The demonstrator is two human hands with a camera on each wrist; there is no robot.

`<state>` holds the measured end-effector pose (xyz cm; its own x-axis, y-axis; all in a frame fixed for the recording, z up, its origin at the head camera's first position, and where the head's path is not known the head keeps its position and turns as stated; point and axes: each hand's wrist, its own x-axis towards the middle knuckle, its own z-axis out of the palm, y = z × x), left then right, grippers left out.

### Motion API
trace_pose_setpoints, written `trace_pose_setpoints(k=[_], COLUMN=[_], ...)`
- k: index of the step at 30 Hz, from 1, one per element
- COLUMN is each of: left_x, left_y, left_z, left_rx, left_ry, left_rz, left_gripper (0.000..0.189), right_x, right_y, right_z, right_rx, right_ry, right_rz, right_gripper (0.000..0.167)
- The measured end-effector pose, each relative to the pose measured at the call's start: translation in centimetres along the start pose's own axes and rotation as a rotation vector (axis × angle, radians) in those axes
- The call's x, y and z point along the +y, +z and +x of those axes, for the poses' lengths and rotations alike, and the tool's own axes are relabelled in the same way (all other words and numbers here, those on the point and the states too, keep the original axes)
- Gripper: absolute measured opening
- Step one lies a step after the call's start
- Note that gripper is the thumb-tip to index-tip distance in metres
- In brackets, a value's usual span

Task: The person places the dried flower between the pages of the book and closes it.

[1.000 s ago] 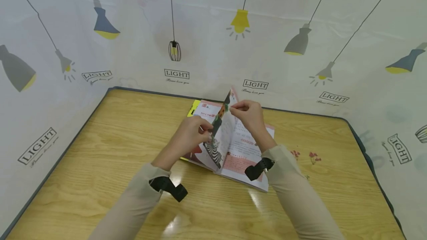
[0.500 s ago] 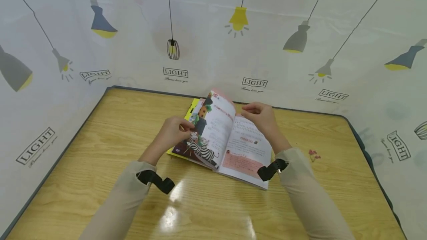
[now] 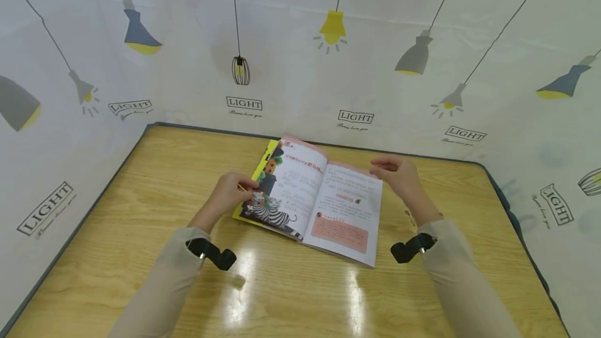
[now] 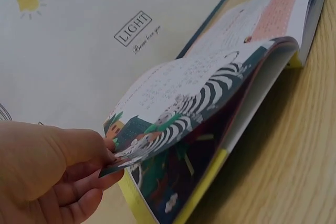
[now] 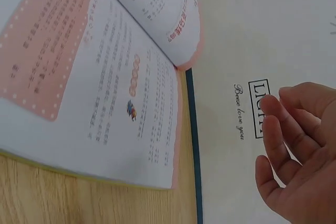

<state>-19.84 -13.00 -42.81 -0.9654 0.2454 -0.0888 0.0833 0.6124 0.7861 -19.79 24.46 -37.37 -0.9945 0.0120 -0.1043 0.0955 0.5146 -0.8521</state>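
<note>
An open book (image 3: 345, 197) lies slanted on the table, its right page white with a pink box. My left hand (image 3: 230, 192) pinches the outer edge of the left page (image 4: 163, 93), which shows zebras and a dark house. In the left wrist view that page curves up, and a dark printed page (image 4: 181, 182) shows beneath it. My right hand (image 5: 302, 145) is off the book's upper right corner, fingers loosely bent, with nothing between them. A yellow cover edge (image 3: 244, 213) sticks out at the book's left.
The wood-grain table (image 3: 141, 213) has a dark edging. Behind it hangs a pale sheet (image 3: 291, 67) printed with lamps and the word LIGHT. Each wrist wears a black strap with a camera mount (image 3: 211, 252).
My left hand has carried the page over from upright to the left side and lowered it. The right hand has let go of the page and moved right, away from it.
</note>
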Motion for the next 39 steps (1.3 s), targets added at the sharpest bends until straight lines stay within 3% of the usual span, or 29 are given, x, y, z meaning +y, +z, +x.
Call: trace_pose_setpoints(k=[9, 16, 20, 32, 39], left_x=[-1.9, -2.9, -3.2, -4.2, -4.7], left_y=[0.3, 0.9, 1.3, 2.1, 2.5], left_z=[0.3, 0.4, 0.4, 0.4, 0.3], left_rx=[-0.038, -0.036, -0.02, 0.001, 0.019], left_ry=[-0.008, -0.029, -0.025, 0.033, 0.088], left_rz=[0.015, -0.072, -0.073, -0.035, 0.027], left_gripper=[0.02, 0.021, 0.022, 0.022, 0.022], right_x=[2.7, 5.4, 6.8, 9.4, 10.2], right_y=[-2.3, -3.8, -4.5, -5.0, -4.6], right_z=[-1.8, -3.2, -4.0, -5.3, -5.7], right_rx=[0.017, 0.012, 0.017, 0.035, 0.063], right_ry=[0.004, 0.013, 0.026, 0.121, 0.16], right_rz=[-0.051, -0.045, -0.064, -0.088, -0.105], right_gripper=[0.034, 0.037, 0.038, 0.048, 0.043])
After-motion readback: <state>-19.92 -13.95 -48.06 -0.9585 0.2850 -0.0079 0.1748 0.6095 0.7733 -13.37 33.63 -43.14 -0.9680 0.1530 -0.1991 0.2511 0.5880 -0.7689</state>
